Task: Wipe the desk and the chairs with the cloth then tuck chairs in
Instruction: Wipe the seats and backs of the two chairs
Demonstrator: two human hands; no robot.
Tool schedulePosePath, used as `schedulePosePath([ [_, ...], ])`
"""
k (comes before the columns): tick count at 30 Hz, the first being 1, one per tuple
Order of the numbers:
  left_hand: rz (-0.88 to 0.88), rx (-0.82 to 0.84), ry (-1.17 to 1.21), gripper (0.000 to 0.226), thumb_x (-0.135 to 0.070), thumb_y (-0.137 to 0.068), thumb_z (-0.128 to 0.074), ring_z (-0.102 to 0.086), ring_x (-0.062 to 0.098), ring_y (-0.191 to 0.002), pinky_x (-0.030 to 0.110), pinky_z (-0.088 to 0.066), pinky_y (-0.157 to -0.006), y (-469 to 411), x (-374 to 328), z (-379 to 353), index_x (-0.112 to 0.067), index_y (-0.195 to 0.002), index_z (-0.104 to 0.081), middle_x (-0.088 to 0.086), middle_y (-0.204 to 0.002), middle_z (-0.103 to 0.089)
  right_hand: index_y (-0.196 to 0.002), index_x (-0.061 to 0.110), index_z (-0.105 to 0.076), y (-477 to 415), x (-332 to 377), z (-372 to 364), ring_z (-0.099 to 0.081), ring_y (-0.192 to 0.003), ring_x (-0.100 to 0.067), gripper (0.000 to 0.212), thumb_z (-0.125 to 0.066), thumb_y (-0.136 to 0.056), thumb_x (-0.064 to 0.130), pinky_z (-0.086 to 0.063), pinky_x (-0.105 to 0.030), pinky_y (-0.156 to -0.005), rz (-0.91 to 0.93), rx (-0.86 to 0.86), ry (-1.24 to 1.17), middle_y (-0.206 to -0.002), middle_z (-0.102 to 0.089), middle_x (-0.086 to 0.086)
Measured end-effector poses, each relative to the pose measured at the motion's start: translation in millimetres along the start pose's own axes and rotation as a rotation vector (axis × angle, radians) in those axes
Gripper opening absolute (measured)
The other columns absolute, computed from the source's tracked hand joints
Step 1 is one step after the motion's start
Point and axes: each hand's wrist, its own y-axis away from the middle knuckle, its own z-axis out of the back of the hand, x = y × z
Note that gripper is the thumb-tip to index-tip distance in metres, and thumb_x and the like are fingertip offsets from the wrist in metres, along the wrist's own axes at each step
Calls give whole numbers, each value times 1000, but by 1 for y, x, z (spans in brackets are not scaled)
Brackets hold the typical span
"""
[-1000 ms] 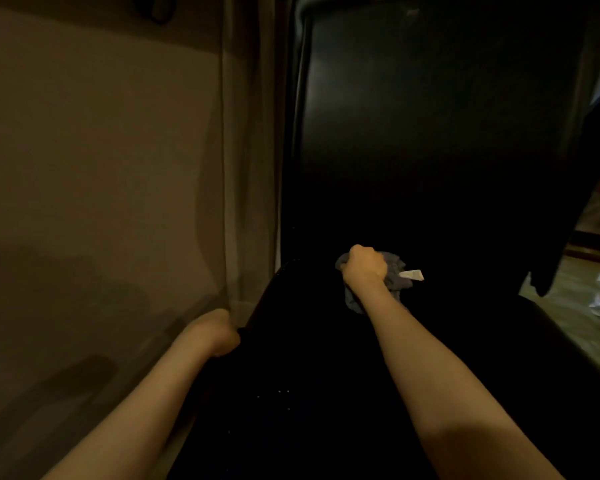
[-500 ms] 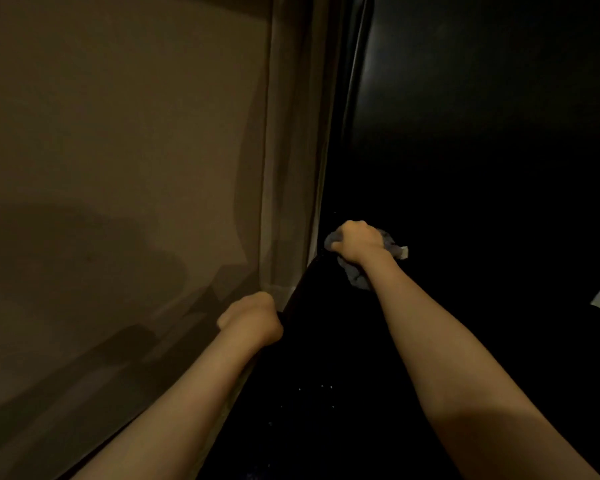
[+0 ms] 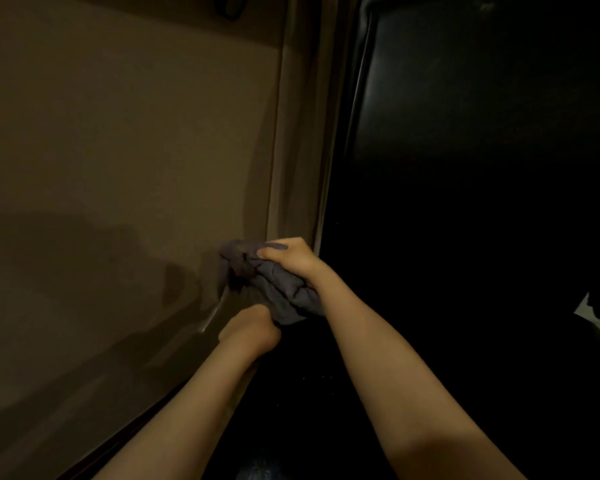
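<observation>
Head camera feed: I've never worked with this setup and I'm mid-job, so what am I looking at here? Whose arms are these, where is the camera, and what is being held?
There is no machine: these are a person's two bare arms, filmed by one wide-angle camera worn on their head, looking forward and down. The right hand grips a bunched grey cloth, its fingers closed over the top. The left hand is curled just below the cloth, touching or nearly touching its lower edge; whether it grips anything is unclear. The cloth sits near the left edge of a black chair, whose padded back rises on the right. On the left is a plain beige wall with a pale curtain hanging beside the chair. The scene is dim, so the seat shows little detail.
</observation>
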Motion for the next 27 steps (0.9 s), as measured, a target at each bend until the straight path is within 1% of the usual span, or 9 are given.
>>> schedulePosePath([
  [4, 25, -40, 32, 31, -28, -87, -51, -61, 30, -107, 34, -48, -84, 17, 7, 11, -7, -107, -62, 14, -116, -63, -116, -4, -63, 18, 18, 10, -57, -95, -16, 36, -70, -83, 8, -45, -25, -85, 102, -173, -116, -115, -65, -19],
  [7, 43, -58, 37, 29, -26, -84, -54, -61, 27, -105, 33, -50, -87, 26, 10, 23, -13, -107, -67, 8, -113, -65, -117, -4, -63, 38, 24, 40, -59, -96, -18, 37, -70, -83, 8, -48, -31, -88, 104, -297, -161, -115, -65, -19],
  [9, 76, -36, 59, 22, -27, -83, -57, -64, 23, -93, 31, -51, -82, 34, 13, 30, -15, -93, -72, 6, -99, -69, -117, -3, -63, 61, 23, 62, -59, -95, -19, 35, -67, -85, 7, -49, -26, -81, 82, -311, -204, -113, -65, -17],
  [12, 97, 8, 74, 23, -26, -85, -55, -62, 16, -68, 25, -48, -69, 50, 13, 35, -14, -68, -65, 2, -69, -65, -116, 3, -64, 104, 18, 85, -62, -90, -18, 30, -65, -87, 9, -51, -18, -70, 31, -309, -308, -104, -65, -10],
  [15, 69, -17, 145, 33, -36, -92, -49, -63, 16, -66, 26, -50, -74, 64, 6, 34, -15, -70, -61, -3, -64, -62, -118, 10, -63, 140, 10, 92, -63, -82, -13, 29, -63, -89, 15, -54, -21, -71, -8, -337, -385, -100, -65, -4],
  [17, 65, -21, 167, 32, -36, -94, -45, -62, 17, -66, 26, -49, -69, 75, 1, 33, -13, -77, -60, -3, -66, -60, -126, 12, -59, 156, 0, 93, -63, -90, -16, 35, -62, -90, 16, -52, -24, -78, -28, -359, -375, -107, -63, -5],
  [18, 63, -18, 160, 28, -32, -94, -44, -60, 18, -66, 25, -47, -65, 81, -1, 32, -12, -82, -60, 0, -69, -60, -129, 13, -56, 160, -6, 94, -62, -99, -19, 39, -62, -91, 17, -50, -25, -84, -43, -370, -283, -114, -62, -6],
  [22, 120, 50, 238, 20, -15, -90, -47, -57, 23, -69, 32, -53, -64, 101, 0, 25, -4, -96, -62, 10, -79, -58, -134, 27, -52, 180, -22, 88, -50, -122, -25, 42, -56, -93, 33, -43, -31, -96, -138, -295, 567, -136, -53, -2],
  [27, 174, 38, 485, 22, -4, -94, -42, -51, 18, -60, 34, -50, -61, 102, 10, 20, -3, -73, -49, 10, -71, -50, -133, 30, -52, 206, -18, 49, -52, -120, -25, 40, -54, -93, 34, -44, -31, -92, -54, -249, 847, -135, -55, -2],
])
